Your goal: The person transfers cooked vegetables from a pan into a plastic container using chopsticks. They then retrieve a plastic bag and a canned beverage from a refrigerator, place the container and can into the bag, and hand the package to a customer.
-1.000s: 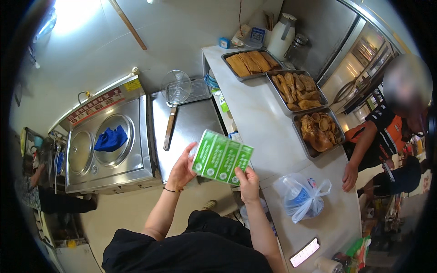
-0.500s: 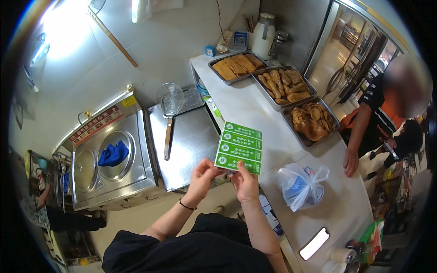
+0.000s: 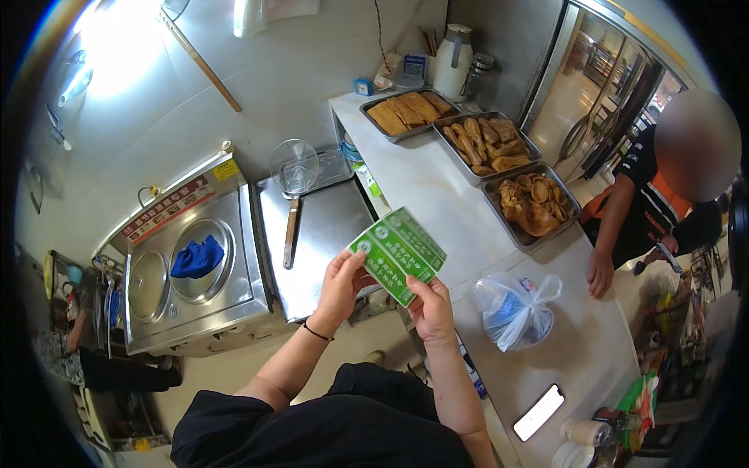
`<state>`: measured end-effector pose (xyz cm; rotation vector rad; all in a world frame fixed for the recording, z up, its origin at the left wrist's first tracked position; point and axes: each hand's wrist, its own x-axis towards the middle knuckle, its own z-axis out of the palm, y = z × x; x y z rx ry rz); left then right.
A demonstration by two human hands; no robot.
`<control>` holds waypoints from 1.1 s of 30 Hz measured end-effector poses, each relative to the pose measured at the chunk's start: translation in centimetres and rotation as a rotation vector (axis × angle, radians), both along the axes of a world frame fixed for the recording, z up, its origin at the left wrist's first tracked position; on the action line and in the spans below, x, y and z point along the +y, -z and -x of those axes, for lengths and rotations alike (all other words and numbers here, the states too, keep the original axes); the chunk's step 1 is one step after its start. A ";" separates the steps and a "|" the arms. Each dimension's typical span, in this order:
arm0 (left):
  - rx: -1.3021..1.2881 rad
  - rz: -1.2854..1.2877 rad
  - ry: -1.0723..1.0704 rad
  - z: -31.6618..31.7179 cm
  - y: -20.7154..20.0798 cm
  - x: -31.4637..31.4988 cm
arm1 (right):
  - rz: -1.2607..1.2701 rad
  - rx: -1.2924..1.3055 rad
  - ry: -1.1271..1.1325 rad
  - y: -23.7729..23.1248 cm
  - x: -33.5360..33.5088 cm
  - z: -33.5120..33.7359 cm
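Observation:
A sheet of green labels with white print (image 3: 399,253) is held up in front of me, tilted so its right side drops lower. At its left edge, my left hand (image 3: 341,279) pinches it between thumb and fingers. My right hand (image 3: 431,308) grips the bottom corner, the thumb lying on the printed face. The fingers behind the sheet are partly hidden. Right of my right hand, a tied clear plastic bag (image 3: 515,313) with something blue inside rests on the white counter (image 3: 460,218). A phone with a lit screen (image 3: 539,413) lies nearer to me on the counter.
Metal trays hold fried slabs (image 3: 411,111), brown meat pieces (image 3: 488,146) and slices (image 3: 538,204). Left stand a steel cooker (image 3: 195,312) with a blue cloth (image 3: 197,257) and a strainer (image 3: 291,226). Across the counter, a person's hand (image 3: 600,273) rests on its edge.
The label sheet has turned clockwise and tilted. My left hand has moved up to its left edge, while my right hand has shifted slightly right along with the bottom corner.

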<state>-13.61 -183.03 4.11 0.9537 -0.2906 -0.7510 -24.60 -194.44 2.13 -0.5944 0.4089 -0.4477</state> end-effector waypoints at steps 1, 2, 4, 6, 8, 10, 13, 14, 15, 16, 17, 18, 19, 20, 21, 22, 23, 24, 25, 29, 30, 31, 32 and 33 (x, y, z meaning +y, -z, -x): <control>-0.041 -0.010 0.008 0.6 0.1 0.0 | 0.049 -0.001 0.031 -0.1 0.3 -0.1; -0.082 -0.020 0.017 1.3 0.1 -0.1 | 0.067 0.001 0.086 0.5 0.4 -0.3; -0.243 -0.100 0.100 2.6 0.1 -0.1 | 0.101 -0.020 0.156 -0.2 0.7 -0.3; -0.287 -0.120 0.137 3.2 0.8 -0.1 | 0.107 -0.019 0.275 -1.1 1.2 -0.6; -0.295 -0.126 0.117 3.6 0.7 -0.3 | 0.105 -0.036 0.304 -1.1 1.5 -0.6; -0.294 -0.124 0.101 4.0 0.6 -0.4 | 0.096 -0.044 0.333 -1.0 1.5 -0.5; -0.286 -0.139 0.081 4.4 0.4 -0.5 | 0.073 -0.049 0.368 -0.9 1.6 -0.5; -0.285 -0.160 0.079 4.4 0.5 -0.4 | 0.068 -0.053 0.375 -0.9 1.6 -0.6; -0.283 -0.181 0.077 4.5 0.6 -0.4 | 0.066 -0.055 0.382 -0.9 1.6 -0.6; -0.285 -0.181 0.074 4.5 0.6 -0.5 | 0.064 -0.050 0.385 -0.8 1.6 -0.5; -0.287 -0.182 0.071 4.6 0.6 -0.5 | 0.063 -0.045 0.388 -0.7 1.6 -0.5; -0.289 -0.181 0.067 4.6 0.7 -0.6 | 0.062 -0.041 0.389 -0.6 1.6 -0.5; -0.279 -0.166 0.056 4.6 0.7 -0.7 | 0.062 -0.039 0.389 -0.5 1.6 -0.5; -0.270 -0.151 0.046 4.7 0.8 -0.8 | 0.062 -0.038 0.390 -0.4 1.5 -0.4; -0.260 -0.137 0.033 4.8 0.9 -0.8 | 0.062 -0.037 0.388 -0.4 1.6 -0.5; -0.250 -0.126 0.032 4.8 1.1 -0.8 | 0.061 -0.033 0.387 -0.5 1.6 -0.5; -0.239 -0.116 0.030 4.8 1.3 -0.8 | 0.061 -0.028 0.385 -0.6 1.7 -0.5; -0.228 -0.105 0.030 4.8 1.5 -0.9 | 0.060 -0.023 0.386 -0.7 1.7 -0.5; -0.226 -0.116 0.033 4.8 1.5 -0.9 | 0.070 -0.025 0.387 -0.6 1.8 -0.5; -0.174 -0.112 0.036 4.9 1.3 -0.8 | 0.091 -0.015 0.429 -0.5 2.2 -0.7; -0.151 -0.099 0.033 4.9 1.2 -0.8 | 0.092 -0.009 0.449 -0.6 2.4 -0.7; -0.138 -0.093 0.031 4.9 1.2 -0.8 | 0.096 -0.017 0.447 -0.7 2.5 -0.7; -0.125 -0.087 0.029 5.0 1.3 -0.7 | 0.099 -0.026 0.446 -0.8 2.6 -0.6; -0.113 -0.081 0.027 5.0 1.3 -0.7 | 0.103 -0.035 0.444 -0.9 2.7 -0.6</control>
